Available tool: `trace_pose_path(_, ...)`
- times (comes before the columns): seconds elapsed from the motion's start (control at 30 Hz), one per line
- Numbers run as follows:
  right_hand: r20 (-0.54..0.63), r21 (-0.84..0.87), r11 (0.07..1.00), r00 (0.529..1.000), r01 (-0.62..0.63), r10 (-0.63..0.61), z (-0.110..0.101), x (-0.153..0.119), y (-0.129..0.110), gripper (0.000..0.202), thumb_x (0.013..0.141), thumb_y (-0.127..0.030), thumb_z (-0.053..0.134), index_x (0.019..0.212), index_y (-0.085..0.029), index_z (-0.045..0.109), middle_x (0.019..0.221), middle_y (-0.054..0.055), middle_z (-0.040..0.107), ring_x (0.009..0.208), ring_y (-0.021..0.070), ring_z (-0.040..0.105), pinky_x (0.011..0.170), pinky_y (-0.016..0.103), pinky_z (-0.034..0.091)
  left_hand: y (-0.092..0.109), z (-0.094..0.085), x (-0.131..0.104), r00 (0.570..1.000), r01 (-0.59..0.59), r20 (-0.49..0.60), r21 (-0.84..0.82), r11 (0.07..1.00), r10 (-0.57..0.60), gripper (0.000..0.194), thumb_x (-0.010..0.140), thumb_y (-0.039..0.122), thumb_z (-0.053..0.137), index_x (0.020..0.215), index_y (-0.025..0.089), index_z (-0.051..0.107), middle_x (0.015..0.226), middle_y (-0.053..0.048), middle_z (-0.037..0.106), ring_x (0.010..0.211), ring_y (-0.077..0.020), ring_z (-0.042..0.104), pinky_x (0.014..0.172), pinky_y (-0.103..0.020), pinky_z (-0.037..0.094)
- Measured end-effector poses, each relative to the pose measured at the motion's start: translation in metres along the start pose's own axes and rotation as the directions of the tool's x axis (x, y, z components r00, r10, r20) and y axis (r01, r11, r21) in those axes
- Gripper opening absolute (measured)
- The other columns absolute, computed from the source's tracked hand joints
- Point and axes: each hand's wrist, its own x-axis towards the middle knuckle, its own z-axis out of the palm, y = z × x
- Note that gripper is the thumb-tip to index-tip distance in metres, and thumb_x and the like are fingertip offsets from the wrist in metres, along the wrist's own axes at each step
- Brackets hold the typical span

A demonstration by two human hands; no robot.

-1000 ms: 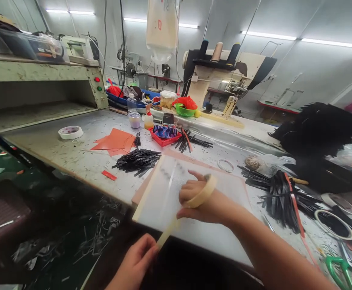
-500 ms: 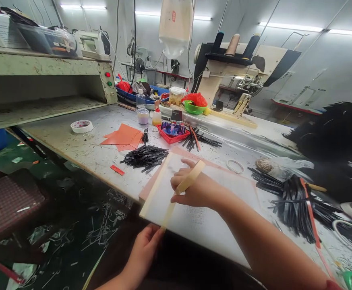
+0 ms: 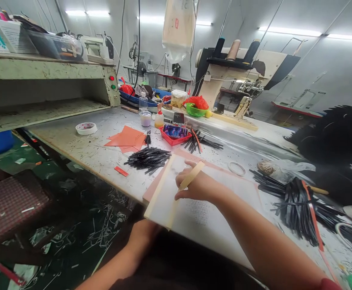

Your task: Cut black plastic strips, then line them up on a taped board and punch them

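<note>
My right hand [image 3: 191, 183] is over a pale board [image 3: 218, 209], closed on a roll of yellowish tape [image 3: 191, 175] that loops around its knuckles. From the roll, a tape strip [image 3: 173, 211] runs down the board to its front edge. Along the board's left side lies another pale strip [image 3: 160, 187]. My left hand [image 3: 145, 231] is low at the board's front edge, its fingers hidden beneath or in shadow. Pinkish sheet [image 3: 153, 185] shows under the board's left and back edges.
Beyond the board lie black strips [image 3: 147, 158], orange pieces [image 3: 127, 137], a red basket [image 3: 172, 140] with a phone and a white tape roll [image 3: 86, 128]. Bundled black strips [image 3: 298, 209] lie at right. A sewing machine [image 3: 239, 76] stands behind.
My left hand has left the tape strip's lower end and moved down under the front edge, its fingers now out of sight. My right hand stays on the roll; the view has shifted slightly.
</note>
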Motion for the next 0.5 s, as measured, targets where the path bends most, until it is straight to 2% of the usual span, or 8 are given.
trace_pose_path(0.1, 0.027, -0.003, 1.0, 0.999, -0.025, 0.025, 0.0, 0.001, 0.0, 0.027, 0.068, -0.038, 0.073, 0.062, -0.018, 0.056, 0.066, -0.003, 0.061, 0.073, 0.0154, 0.059, 0.103, 0.049, 0.017, -0.002, -0.008, -0.012, 0.981, -0.155, 0.125, 0.052, 0.987, 0.147, 0.019, 0.071, 0.035, 0.065, 0.056, 0.023, 0.066, 0.056, -0.004, 0.064, 0.054, -0.0194, 0.057, 0.057, -0.028, 0.038)
trace_pose_path(0.17, 0.043, 0.018, 0.999, 0.998, -0.04, 0.039, 0.001, 0.002, 0.002, 0.026, 0.067, -0.036, 0.074, 0.063, -0.018, 0.057, 0.067, -0.003, 0.062, 0.075, 0.0158, 0.06, 0.104, 0.047, 0.017, 0.0, -0.014, -0.019, 0.907, -0.41, 0.173, 0.142, 0.901, 0.385, 0.023, 0.071, 0.027, 0.068, 0.049, 0.023, 0.062, 0.05, -0.003, 0.062, 0.051, -0.0167, 0.057, 0.056, -0.026, 0.038)
trace_pose_path(0.2, 0.043, 0.038, 0.998, 0.998, -0.046, 0.045, 0.001, 0.003, 0.003, 0.025, 0.066, -0.036, 0.075, 0.065, -0.018, 0.057, 0.068, -0.003, 0.063, 0.075, 0.0158, 0.06, 0.104, 0.046, 0.017, 0.002, -0.017, -0.02, 0.827, -0.562, 0.177, 0.235, 0.793, 0.534, 0.016, 0.072, 0.023, 0.067, 0.056, 0.024, 0.065, 0.057, -0.003, 0.066, 0.058, -0.0168, 0.06, 0.061, -0.026, 0.04)
trace_pose_path(0.23, 0.046, 0.064, 0.996, 0.998, -0.054, 0.052, 0.002, 0.004, 0.005, 0.025, 0.065, -0.037, 0.076, 0.067, -0.019, 0.058, 0.069, -0.003, 0.063, 0.076, 0.0158, 0.06, 0.105, 0.045, 0.017, 0.005, -0.021, -0.02, 0.713, -0.689, 0.159, 0.342, 0.639, 0.683, 0.008, 0.074, 0.019, 0.066, 0.068, 0.024, 0.069, 0.068, -0.003, 0.07, 0.067, -0.0171, 0.063, 0.069, -0.026, 0.041)
trace_pose_path(0.3, 0.069, 0.127, 0.989, 0.995, -0.078, 0.069, 0.003, 0.006, 0.01, 0.029, 0.063, -0.041, 0.076, 0.074, -0.02, 0.06, 0.072, -0.003, 0.064, 0.078, 0.0163, 0.061, 0.106, 0.044, 0.016, 0.012, -0.026, -0.013, 0.472, -0.77, 0.099, 0.53, 0.355, 0.876, 0.017, 0.079, 0.015, 0.061, 0.093, 0.022, 0.067, 0.089, -0.004, 0.071, 0.086, -0.0175, 0.062, 0.085, -0.028, 0.037)
trace_pose_path(0.33, 0.091, 0.156, 0.983, 0.993, -0.093, 0.08, 0.003, 0.007, 0.012, 0.031, 0.062, -0.042, 0.076, 0.077, -0.02, 0.061, 0.073, -0.003, 0.065, 0.08, 0.0168, 0.061, 0.106, 0.043, 0.016, 0.016, -0.028, -0.008, 0.408, -0.758, 0.063, 0.579, 0.299, 0.911, 0.019, 0.081, 0.015, 0.058, 0.098, 0.019, 0.065, 0.093, -0.004, 0.07, 0.09, -0.0178, 0.06, 0.09, -0.03, 0.034)
trace_pose_path(0.4, 0.132, 0.199, 0.972, 0.987, -0.122, 0.096, 0.003, 0.009, 0.015, 0.033, 0.062, -0.043, 0.076, 0.08, -0.02, 0.061, 0.075, -0.002, 0.065, 0.082, 0.0177, 0.061, 0.107, 0.043, 0.016, 0.024, -0.032, 0.003, 0.352, -0.754, 0.025, 0.6, 0.268, 0.935, 0.017, 0.085, 0.015, 0.052, 0.094, 0.016, 0.066, 0.09, -0.004, 0.07, 0.089, -0.0171, 0.059, 0.091, -0.032, 0.033)
trace_pose_path(0.5, 0.146, 0.238, 0.963, 0.984, -0.13, 0.097, 0.004, 0.011, 0.018, 0.033, 0.06, -0.04, 0.077, 0.081, -0.02, 0.062, 0.075, -0.002, 0.065, 0.082, 0.0181, 0.061, 0.108, 0.042, 0.015, 0.033, -0.034, 0.016, 0.322, -0.767, 0.063, 0.602, 0.222, 0.945, 0.022, 0.088, 0.014, 0.046, 0.083, 0.017, 0.067, 0.083, -0.002, 0.069, 0.084, -0.0158, 0.058, 0.086, -0.032, 0.036)
